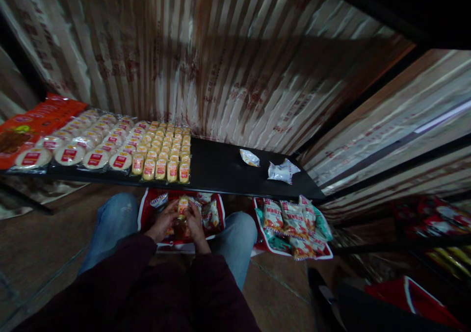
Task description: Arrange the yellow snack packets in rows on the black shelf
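Observation:
My left hand [164,220] and my right hand [195,222] are both closed round a bunch of small yellow snack packets [182,206], held upright over a red bag [220,209] full of snack packets between my knees. A black shelf [217,167] runs just beyond the bag. On its left part stand rows of the same yellow packets [164,153].
Left of the yellow rows lie round white cakes in wrappers [84,143] and orange packs [33,123]. Two loose packets [249,157] [282,170] lie on the shelf's right part. Another red bag of packets [294,221] sits on the floor at right. A corrugated wall [221,57] backs the shelf.

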The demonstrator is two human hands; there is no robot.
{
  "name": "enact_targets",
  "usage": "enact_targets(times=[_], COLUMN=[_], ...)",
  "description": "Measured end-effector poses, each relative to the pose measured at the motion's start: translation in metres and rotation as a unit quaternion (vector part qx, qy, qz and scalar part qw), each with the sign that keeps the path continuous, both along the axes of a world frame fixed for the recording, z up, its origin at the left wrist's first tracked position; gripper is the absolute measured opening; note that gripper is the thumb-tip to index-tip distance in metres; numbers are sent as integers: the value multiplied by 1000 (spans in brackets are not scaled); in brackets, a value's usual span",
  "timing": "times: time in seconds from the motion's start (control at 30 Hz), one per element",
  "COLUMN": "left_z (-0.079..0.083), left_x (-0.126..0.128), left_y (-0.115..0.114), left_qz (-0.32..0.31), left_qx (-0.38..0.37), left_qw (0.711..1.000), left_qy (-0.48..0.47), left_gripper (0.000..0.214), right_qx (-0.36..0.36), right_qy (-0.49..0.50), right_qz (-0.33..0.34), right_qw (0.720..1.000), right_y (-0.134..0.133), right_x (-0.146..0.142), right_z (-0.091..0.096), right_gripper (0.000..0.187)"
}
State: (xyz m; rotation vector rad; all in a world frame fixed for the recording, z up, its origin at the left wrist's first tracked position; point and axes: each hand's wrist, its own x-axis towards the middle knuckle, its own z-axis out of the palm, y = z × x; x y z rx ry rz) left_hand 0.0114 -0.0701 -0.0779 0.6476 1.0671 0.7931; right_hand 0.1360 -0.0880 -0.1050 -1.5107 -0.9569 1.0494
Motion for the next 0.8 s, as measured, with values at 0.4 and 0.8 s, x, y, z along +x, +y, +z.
enact_targets(times=[0.4, 0.8], left_z=[-7, -8], left_x=[11, 19], left_y=[4, 13], left_qz=[-7, 13], left_qx=[46, 116], left_qw=[995, 981], left_qy=[85, 154], left_gripper=[57, 45], right_qx=[-12, 0], right_qy=[34, 17], right_qz=[-60, -19], right_qw=[998, 1000], right_y=[-1, -1], right_x=[3, 6], right_z=[-2, 0], right_gripper=[49, 49])
